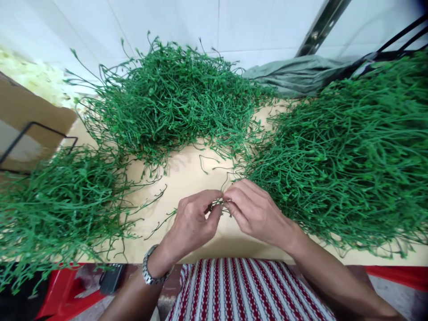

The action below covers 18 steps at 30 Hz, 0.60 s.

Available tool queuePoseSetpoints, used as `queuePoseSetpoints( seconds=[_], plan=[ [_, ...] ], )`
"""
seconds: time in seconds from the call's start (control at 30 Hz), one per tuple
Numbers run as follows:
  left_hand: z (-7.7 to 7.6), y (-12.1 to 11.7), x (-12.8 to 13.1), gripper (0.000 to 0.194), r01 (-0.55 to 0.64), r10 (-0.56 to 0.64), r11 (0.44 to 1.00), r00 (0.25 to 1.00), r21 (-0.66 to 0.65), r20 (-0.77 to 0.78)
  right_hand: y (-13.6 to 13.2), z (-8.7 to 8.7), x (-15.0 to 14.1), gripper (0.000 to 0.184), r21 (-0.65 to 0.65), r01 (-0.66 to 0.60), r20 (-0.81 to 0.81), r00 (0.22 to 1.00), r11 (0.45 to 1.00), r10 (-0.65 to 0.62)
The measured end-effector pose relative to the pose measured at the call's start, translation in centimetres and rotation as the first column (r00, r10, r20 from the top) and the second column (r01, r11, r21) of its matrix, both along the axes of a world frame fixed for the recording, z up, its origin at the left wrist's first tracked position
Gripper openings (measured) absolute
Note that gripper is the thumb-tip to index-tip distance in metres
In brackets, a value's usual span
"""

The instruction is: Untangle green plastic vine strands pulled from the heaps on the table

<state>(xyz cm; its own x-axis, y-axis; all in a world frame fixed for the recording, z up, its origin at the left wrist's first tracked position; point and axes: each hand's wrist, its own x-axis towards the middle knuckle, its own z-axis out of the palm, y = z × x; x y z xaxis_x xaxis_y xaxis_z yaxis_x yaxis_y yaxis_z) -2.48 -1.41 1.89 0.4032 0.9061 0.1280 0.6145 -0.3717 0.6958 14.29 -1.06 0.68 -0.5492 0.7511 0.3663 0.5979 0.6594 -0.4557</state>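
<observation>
Close together over the table's near edge, my left hand (pixel 195 218) and my right hand (pixel 257 214) pinch thin green stems (pixel 218 203) between thumbs and fingertips. The fingertips nearly touch and hide most of what they hold. A few loose stems (pixel 156 196) lie on the tabletop left of my left hand. Beyond the hands another curved stem (pixel 207 164) rests on the surface. Right beside my right hand spreads a large heap of green stems (pixel 351 160), which look like artificial flower stems with small knobbed tips.
A tangled pile of stems (pixel 177 98) sits at the back against the white tiled wall (pixel 254 26). Another stem pile (pixel 67 196) hangs over the front left edge of the table (pixel 190 169). A cardboard box (pixel 33 107) and black wire frame (pixel 50 127) stand at the left.
</observation>
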Motion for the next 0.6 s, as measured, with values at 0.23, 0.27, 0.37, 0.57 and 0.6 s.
queuePoseSetpoints(
  seconds=[0.23, 0.27, 0.37, 0.57, 0.6],
  plan=[
    [-0.2, 1.1, 0.4, 0.015, 0.074, -0.081, 0.996, 0.979, 0.044, 0.186, 0.7, -0.2, 0.1, 0.012, -0.091, -0.065, -0.291, 0.956, 0.994, 0.036],
    [-0.1, 1.3, 0.5, 0.015, 0.089, -0.090, 0.996, 0.977, 0.014, 0.193, 0.8, -0.2, 0.1, 0.013, -0.103, -0.081, -0.302, 0.952, 0.991, 0.047],
    [0.1, 1.6, 0.7, 0.016, 0.123, -0.097, 0.987, 0.970, -0.105, 0.225, 0.6, -0.5, 0.1, 0.014, -0.096, -0.081, -0.267, 0.962, 0.992, 0.053],
    [-0.2, 1.7, 0.8, 0.016, 0.209, -0.091, 0.917, 0.939, -0.339, 0.330, 0.8, -0.5, 0.9, 0.021, 0.006, -0.155, -0.067, 0.986, 0.988, 0.155],
    [-0.2, 1.7, 0.8, 0.016, 0.226, -0.088, 0.897, 0.934, -0.379, 0.347, 0.9, -0.4, 1.1, 0.022, -0.004, -0.162, -0.038, 0.986, 0.987, 0.161]
  ],
)
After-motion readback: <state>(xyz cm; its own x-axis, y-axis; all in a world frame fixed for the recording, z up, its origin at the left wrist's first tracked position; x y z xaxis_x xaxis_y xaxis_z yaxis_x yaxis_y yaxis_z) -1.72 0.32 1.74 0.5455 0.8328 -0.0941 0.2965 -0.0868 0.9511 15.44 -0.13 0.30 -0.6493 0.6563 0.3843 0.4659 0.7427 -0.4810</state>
